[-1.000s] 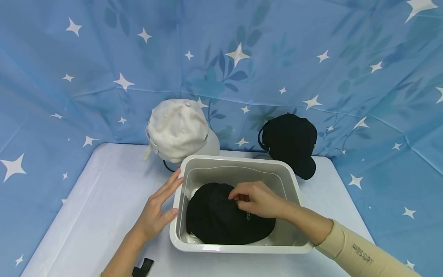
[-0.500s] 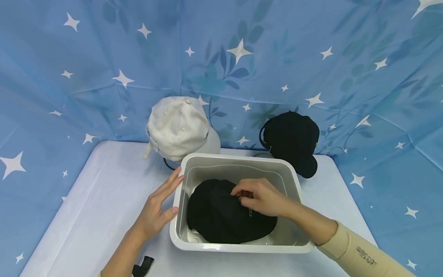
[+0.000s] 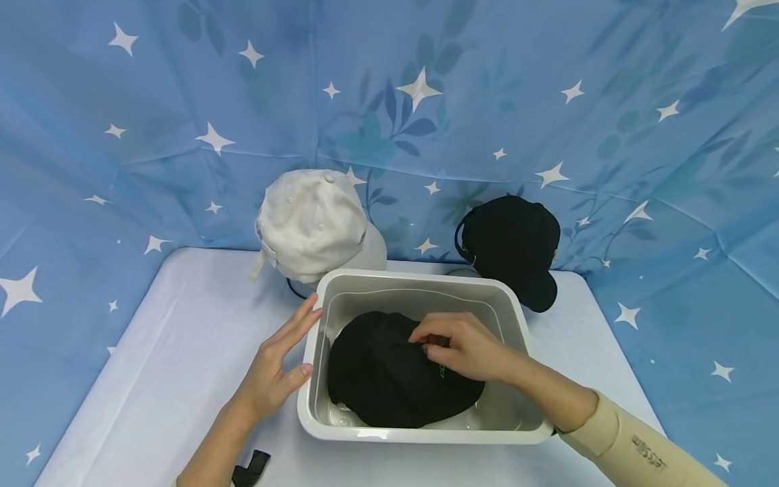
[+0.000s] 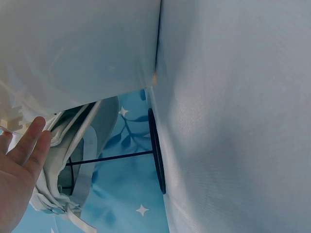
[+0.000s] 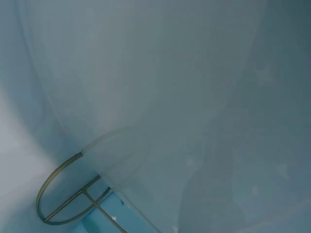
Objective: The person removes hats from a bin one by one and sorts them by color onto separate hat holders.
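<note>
Right hand (image 3: 465,348) in tub (image 3: 420,436), fingers curled, pinching crown of black cap (image 3: 389,372); cap lies on tub floor in shallow water, likely for a wash.
Left hand (image 3: 276,368) flat, fingers spread straight against tub's outer left wall, thumb near rim; probably bracing tub so it doesn't slide on table (image 3: 170,352).
Behind tub: white cap (image 3: 310,226) and second black cap (image 3: 511,243), each on a wire stand, apart from tub, dry side.

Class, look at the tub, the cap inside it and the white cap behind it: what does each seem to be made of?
Tub: probably plastic, grey and glossy, with a smooth moulded rim that catches light.
Black cap in the tub: apparently woven fabric, matte, creasing under the right hand.
White cap: likely cotton twill, matte, with stitched panels and eyelets.
</note>
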A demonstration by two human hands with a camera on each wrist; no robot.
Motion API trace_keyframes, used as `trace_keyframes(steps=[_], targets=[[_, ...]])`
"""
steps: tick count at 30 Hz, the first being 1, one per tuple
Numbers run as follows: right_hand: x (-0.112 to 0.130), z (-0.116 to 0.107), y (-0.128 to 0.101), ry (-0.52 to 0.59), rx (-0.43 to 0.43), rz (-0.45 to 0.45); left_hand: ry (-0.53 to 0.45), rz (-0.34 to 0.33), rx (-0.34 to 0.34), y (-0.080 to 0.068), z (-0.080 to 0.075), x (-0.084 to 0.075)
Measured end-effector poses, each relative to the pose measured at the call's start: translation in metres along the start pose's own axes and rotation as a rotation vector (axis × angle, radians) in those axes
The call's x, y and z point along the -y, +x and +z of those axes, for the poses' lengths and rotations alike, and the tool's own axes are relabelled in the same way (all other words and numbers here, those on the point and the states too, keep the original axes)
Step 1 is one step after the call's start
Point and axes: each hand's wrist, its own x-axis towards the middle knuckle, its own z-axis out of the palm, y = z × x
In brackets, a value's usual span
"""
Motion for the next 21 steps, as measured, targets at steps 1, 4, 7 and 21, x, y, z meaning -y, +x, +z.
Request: trace_keyframes(steps=[1,4,7,21], targets=[[0.000,0.000,0.000,0.002,-0.004,-0.001,-0.001,0.000,0.000,0.000,0.000,0.000],[0.000,-0.001,-0.002,0.019,-0.018,0.009,-0.006,-0.004,0.004,-0.001,0.000,0.000],[0.002,-0.003,-0.003,0.045,-0.031,0.033,-0.009,-0.007,0.006,-0.001,-0.001,0.000],[0.014,-0.020,-0.006,0.063,-0.065,0.035,-0.005,0.002,-0.002,0.000,-0.001,-0.001]])
